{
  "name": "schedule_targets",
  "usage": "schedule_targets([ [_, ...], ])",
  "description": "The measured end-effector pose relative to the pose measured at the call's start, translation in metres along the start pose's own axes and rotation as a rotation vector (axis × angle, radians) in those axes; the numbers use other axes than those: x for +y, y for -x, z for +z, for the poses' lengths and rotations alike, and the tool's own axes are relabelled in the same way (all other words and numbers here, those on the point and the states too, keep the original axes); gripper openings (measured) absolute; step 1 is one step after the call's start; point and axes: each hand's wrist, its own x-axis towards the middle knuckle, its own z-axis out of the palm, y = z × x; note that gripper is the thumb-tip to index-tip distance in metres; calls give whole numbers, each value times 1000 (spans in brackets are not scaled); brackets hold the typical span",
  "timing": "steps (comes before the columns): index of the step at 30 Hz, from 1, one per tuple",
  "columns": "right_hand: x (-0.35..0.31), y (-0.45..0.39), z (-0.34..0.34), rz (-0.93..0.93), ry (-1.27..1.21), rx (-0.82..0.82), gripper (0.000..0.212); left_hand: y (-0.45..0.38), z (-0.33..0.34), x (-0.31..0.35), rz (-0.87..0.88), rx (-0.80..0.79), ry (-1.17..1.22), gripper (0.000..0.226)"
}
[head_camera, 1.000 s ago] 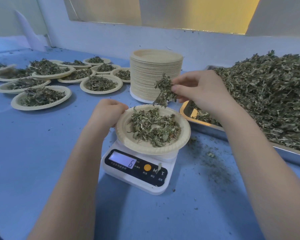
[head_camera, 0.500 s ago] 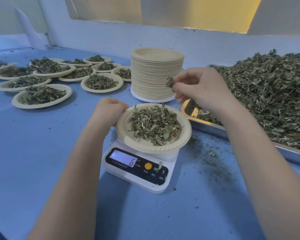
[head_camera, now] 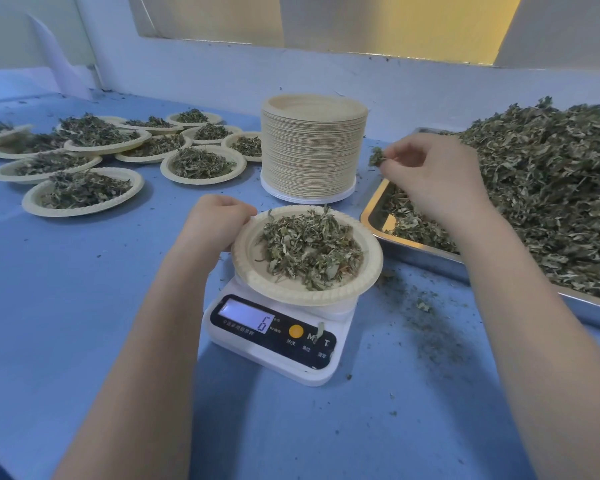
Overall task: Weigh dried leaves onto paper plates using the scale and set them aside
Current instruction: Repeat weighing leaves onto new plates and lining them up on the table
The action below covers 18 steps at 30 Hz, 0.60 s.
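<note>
left hand curls its grip on the near-left rim of the round beige paper plate, which sits loaded with crumbled dried green leaves on the small white digital kitchen scale. right hand hangs above the corner of the shiny steel tray, grip pinched tight on a small tuft of leaves at the fingertips.

here's the key relation: the plate lies down and to the left of that pinch, nearer the person, so the tuft can go back to the heap on the right or drop onto the plate. the left hand is the one already on the plate, best placed to carry it off left toward the filled plates on the blue worktop.

the display reads "6"; beside the orange button, "m" and "t" over small chinese characters i can't fully make out.
</note>
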Motion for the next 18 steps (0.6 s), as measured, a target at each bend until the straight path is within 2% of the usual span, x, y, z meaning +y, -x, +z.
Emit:
schedule_targets([
  [2, 16, -2, -4, 104, 110, 38, 16, 1, 0, 0, -2, -2, 0, 22],
  [4, 34, -1, -9, 212, 348, -128, 33, 1, 0, 1, 0, 1, -5, 21],
  [6, 40, -1, -15, 229, 430, -275, 41, 2, 2, 1, 6, -14, -15, 17],
  [10, 17, -2, -18, 96, 252, -340, 29, 3, 3, 2, 14, -24, -18, 16],
  [14, -12, 10, 0, -43, 88, -535, 16, 3, 1, 2, 9, -11, -15, 26],
  [18, -19, 16, 17, -127, 70, -638, 32, 4, 1, 2, 6, -10, -15, 24],
])
